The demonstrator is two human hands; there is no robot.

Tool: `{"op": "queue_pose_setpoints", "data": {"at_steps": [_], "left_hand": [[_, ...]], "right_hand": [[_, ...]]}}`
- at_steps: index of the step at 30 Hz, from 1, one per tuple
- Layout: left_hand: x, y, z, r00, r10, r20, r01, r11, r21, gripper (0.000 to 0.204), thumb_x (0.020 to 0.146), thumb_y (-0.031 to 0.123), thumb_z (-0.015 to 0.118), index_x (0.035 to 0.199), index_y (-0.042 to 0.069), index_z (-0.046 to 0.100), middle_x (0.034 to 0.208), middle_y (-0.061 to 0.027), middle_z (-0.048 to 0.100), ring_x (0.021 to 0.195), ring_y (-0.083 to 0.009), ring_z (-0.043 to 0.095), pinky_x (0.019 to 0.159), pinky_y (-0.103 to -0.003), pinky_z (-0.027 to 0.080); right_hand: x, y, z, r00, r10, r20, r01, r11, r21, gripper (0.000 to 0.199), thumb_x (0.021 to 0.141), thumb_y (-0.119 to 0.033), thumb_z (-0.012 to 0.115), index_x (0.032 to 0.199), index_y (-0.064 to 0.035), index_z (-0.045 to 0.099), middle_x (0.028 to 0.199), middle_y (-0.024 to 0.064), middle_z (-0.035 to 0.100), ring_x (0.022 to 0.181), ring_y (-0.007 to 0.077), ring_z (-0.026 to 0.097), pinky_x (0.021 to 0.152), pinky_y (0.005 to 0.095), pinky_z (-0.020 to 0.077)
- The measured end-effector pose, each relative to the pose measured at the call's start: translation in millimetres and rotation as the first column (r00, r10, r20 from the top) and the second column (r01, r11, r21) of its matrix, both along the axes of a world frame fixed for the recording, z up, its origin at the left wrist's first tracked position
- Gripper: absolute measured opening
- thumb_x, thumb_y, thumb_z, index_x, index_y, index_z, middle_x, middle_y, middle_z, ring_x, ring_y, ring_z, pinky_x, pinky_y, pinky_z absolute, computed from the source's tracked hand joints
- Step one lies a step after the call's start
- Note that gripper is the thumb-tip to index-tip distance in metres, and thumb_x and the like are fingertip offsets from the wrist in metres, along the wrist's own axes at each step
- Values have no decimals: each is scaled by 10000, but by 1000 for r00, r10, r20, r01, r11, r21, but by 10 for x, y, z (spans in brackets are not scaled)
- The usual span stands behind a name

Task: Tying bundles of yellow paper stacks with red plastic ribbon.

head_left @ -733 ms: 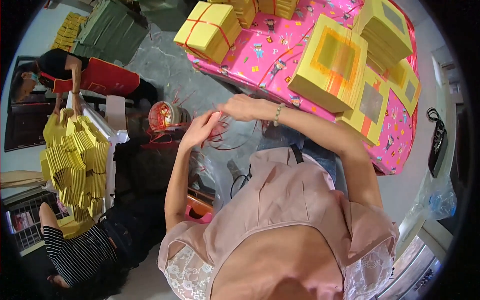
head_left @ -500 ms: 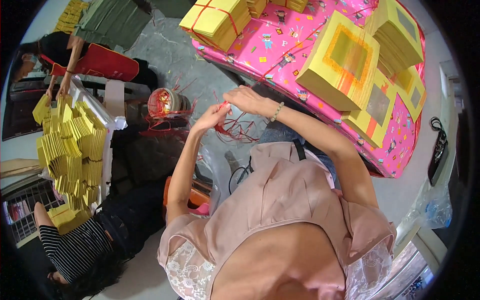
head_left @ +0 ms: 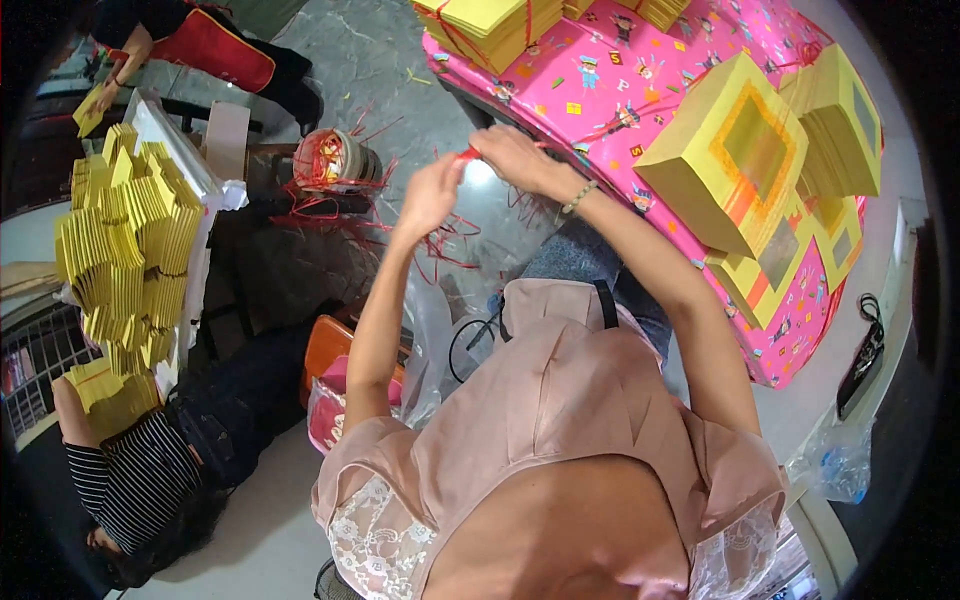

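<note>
Both my hands are raised over the floor, left of the pink table's edge. A short length of red plastic string (head_left: 468, 154) runs between them. My left hand (head_left: 431, 196) is closed on the string. My right hand (head_left: 511, 161) pinches it from the other side, close to the table edge, with a beaded bracelet at its wrist. More loose red strands (head_left: 440, 245) dangle beneath my left hand. What my inner fingers do is partly hidden.
At right, a pink patterned tablecloth (head_left: 560, 95) bears yellow paper stacks (head_left: 730, 160), some tied with red string. A tub of red string (head_left: 328, 160) stands at left. Two co-workers (head_left: 215, 45) are beside a table of folded yellow paper (head_left: 130, 230). An orange stool (head_left: 328, 350) is near my left.
My hands have drawn apart slightly and upward, with the red string stretched between them. The view has shifted. The far co-worker is now more upright or farther out of view.
</note>
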State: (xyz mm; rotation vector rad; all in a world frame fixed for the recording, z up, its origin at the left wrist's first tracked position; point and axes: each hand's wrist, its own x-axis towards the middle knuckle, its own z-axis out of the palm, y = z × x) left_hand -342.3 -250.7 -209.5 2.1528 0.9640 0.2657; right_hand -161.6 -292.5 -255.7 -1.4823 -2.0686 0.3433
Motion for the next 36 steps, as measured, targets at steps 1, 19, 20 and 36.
{"op": "queue_pose_setpoints", "data": {"at_steps": [1, 19, 20, 36], "left_hand": [[-108, 40, 235, 998, 58, 39, -61, 996, 63, 315, 933, 286, 408, 854, 3, 521, 758, -212, 566, 698, -393, 541, 623, -418, 429], [-1632, 384, 545, 988, 151, -32, -145, 980, 135, 301, 877, 227, 533, 1080, 5, 539, 926, -85, 565, 879, -220, 523, 796, -318, 410], [-1354, 359, 699, 986, 97, 133, -130, 956, 263, 383, 849, 216, 563, 1169, 9, 520, 1059, -123, 578, 1007, -266, 530, 889, -345, 398], [-855, 80, 458, 991, 89, 98, -123, 890, 440, 40, 880, 57, 452, 896, 37, 482, 710, -182, 553, 655, -374, 513, 563, -430, 393]], "right_hand": [[-1, 73, 189, 997, 48, -62, -48, 999, 0, 98, 818, -105, 486, 816, -18, 441, 740, 173, 539, 753, 367, 541, 646, 448, 398], [274, -67, 1404, 946, 155, 284, -56, 942, -330, 116, 816, -105, 502, 868, -4, 482, 708, 182, 592, 734, 356, 612, 616, 457, 455], [262, -58, 1391, 918, 171, 357, -79, 963, -257, 125, 814, -106, 497, 864, 8, 485, 692, 189, 594, 718, 355, 620, 592, 453, 465], [702, -98, 1622, 941, 196, 275, -32, 862, -507, 218, 870, -177, 455, 978, -6, 537, 890, 218, 620, 869, 365, 607, 727, 462, 468]]}}
